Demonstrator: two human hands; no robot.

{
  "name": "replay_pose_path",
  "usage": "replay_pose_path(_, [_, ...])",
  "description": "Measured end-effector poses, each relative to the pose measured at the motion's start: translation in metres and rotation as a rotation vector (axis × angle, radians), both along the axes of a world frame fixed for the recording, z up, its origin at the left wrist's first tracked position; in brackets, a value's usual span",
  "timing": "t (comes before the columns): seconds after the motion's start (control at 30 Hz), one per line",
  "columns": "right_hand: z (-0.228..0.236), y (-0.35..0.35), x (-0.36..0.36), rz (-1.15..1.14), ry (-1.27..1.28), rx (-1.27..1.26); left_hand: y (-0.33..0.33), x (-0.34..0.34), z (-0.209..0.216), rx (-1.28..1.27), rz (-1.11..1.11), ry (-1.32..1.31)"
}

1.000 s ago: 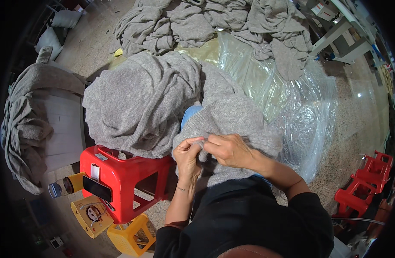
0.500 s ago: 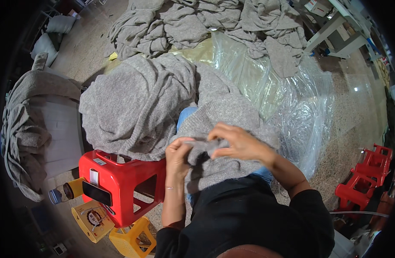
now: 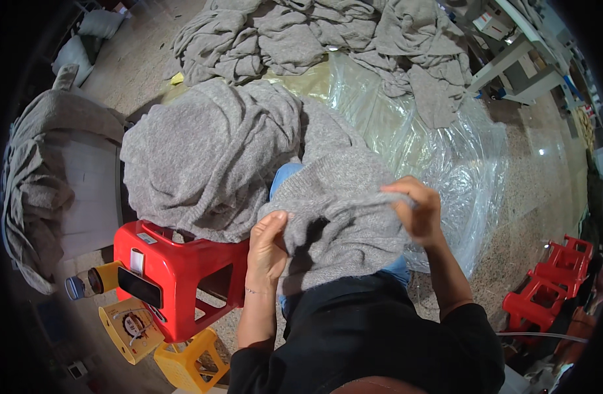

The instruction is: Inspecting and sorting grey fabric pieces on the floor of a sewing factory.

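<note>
A grey knitted garment (image 3: 354, 230) lies across my lap, over blue jeans. My left hand (image 3: 268, 246) pinches its edge on the left, thumb on top. On the right, my right hand (image 3: 418, 209) grips the same ribbed edge between thumb and fingers. The strip of knit between both hands is stretched out, with a dark fold opening below it. Close to my left hand, a big heap of grey knitwear (image 3: 203, 151) rests on a red plastic stool (image 3: 183, 276).
A phone (image 3: 140, 287), a bottle (image 3: 85, 284) and a yellow paper bag (image 3: 130, 328) are at the red stool's left side. A small yellow stool (image 3: 193, 361) stands below. Plastic sheeting (image 3: 459, 177) covers the floor ahead, under more knitwear (image 3: 288, 39). Red stools (image 3: 544, 289) stand right.
My right hand has moved right and slightly up, away from the left hand, pulling the knit edge taut between them. The left hand has stayed nearly in place.
</note>
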State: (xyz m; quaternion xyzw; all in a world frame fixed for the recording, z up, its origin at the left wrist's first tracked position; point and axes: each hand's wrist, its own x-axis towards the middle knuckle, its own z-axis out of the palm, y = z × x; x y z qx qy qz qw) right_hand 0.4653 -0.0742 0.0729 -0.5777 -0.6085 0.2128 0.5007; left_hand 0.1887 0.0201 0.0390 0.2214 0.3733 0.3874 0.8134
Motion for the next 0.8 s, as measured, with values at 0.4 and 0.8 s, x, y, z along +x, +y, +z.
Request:
replay_pose_path(0.4, [-0.009,0.024,-0.077,0.139,-0.446,0.391,-0.021,0.018,0.013,0.180,-0.066,0.125])
replay_pose_path(0.8, [0.005,0.042,-0.051,0.562,0.034,-0.411,-0.016,0.006,0.010,0.684,-0.218,0.371])
